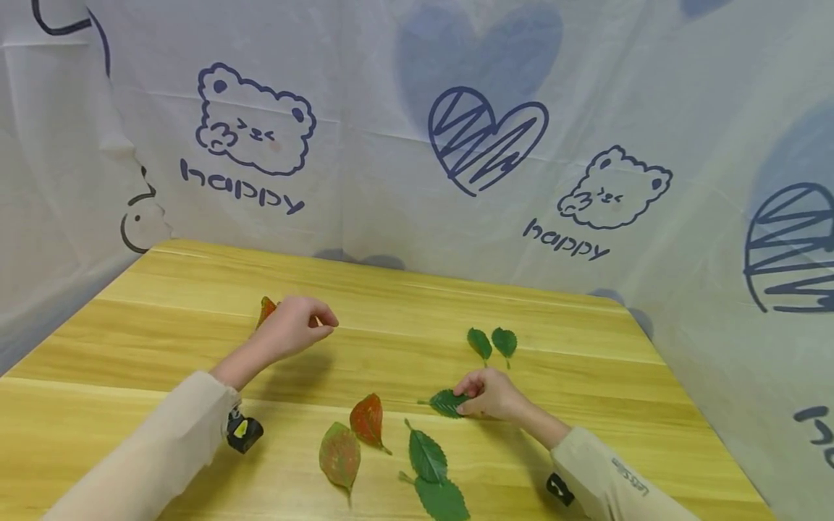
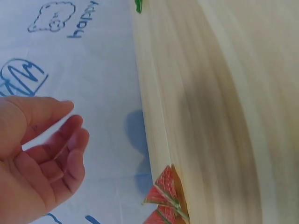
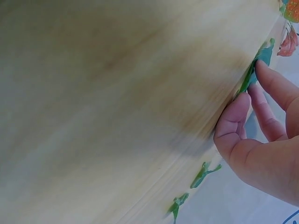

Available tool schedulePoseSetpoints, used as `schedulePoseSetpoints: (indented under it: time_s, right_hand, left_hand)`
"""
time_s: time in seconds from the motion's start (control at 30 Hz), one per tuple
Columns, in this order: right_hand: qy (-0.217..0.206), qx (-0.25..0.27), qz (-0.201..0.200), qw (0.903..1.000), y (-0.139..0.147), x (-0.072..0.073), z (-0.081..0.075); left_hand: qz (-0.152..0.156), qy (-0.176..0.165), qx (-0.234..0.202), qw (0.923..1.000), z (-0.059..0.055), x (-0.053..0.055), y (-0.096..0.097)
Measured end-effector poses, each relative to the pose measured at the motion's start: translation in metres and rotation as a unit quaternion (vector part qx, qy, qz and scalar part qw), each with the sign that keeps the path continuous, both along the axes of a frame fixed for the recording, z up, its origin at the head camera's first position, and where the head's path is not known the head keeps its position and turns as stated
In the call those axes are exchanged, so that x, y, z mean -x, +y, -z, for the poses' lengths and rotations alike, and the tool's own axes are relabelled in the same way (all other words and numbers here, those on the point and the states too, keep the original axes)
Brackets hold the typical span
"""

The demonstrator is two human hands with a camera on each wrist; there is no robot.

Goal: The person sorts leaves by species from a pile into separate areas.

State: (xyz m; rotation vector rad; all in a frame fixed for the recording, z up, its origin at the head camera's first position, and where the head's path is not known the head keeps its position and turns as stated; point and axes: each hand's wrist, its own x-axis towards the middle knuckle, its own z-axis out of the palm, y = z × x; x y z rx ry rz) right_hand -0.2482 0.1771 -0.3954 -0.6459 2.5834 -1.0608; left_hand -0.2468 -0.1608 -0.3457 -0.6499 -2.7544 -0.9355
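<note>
My right hand is low over the table, pinching the edge of a green leaf whose stem points left. In the right wrist view, the thumb and fingers meet at this leaf. Raised above the table on the left, my left hand has loosely curled fingers with nothing between them. Behind it, a red leaf is partly hidden in the head view; the left wrist view shows red leaves with stems there.
Nearer on the wooden table lie a red leaf, a mottled green-red leaf and two overlapping green leaves. Two small green leaves lie beyond my right hand. A printed cloth hangs behind the table.
</note>
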Motion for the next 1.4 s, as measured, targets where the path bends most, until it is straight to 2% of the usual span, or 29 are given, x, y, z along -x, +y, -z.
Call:
schedulePoseSetpoints:
  time_s: [0.17,0.37,0.6,0.7,0.97,1.17,1.4]
  right_hand:
    - [0.001,-0.005,0.011,0.9999,-0.001,0.000,0.001]
    - [0.009,-0.016,0.016,0.9997,-0.001,0.000,0.001]
    - [0.007,-0.015,0.016,0.9997,-0.001,0.000,0.001]
    - [0.003,-0.012,0.015,0.9998,-0.001,0.000,0.000]
    - [-0.005,-0.008,0.009,0.9999,-0.001,0.000,-0.001]
    - [-0.005,-0.008,-0.002,1.0000,-0.001,0.001,-0.002]
    - [-0.001,-0.011,-0.007,0.9999,-0.001,0.001,-0.002]
  left_hand:
    - [0.048,0.007,0.005,0.9988,0.003,-0.011,0.008]
    - [0.090,0.000,0.021,0.9957,0.008,-0.023,0.012]
    - [0.141,-0.001,0.016,0.9899,0.013,-0.033,0.016]
    - [0.166,-0.017,0.015,0.9859,0.015,-0.037,0.017]
    - [0.232,-0.075,0.033,0.9692,0.021,-0.045,0.018]
    - [0.258,-0.106,0.041,0.9594,0.024,-0.044,0.019]
    - [0.267,-0.140,0.077,0.9503,0.028,-0.045,0.025]
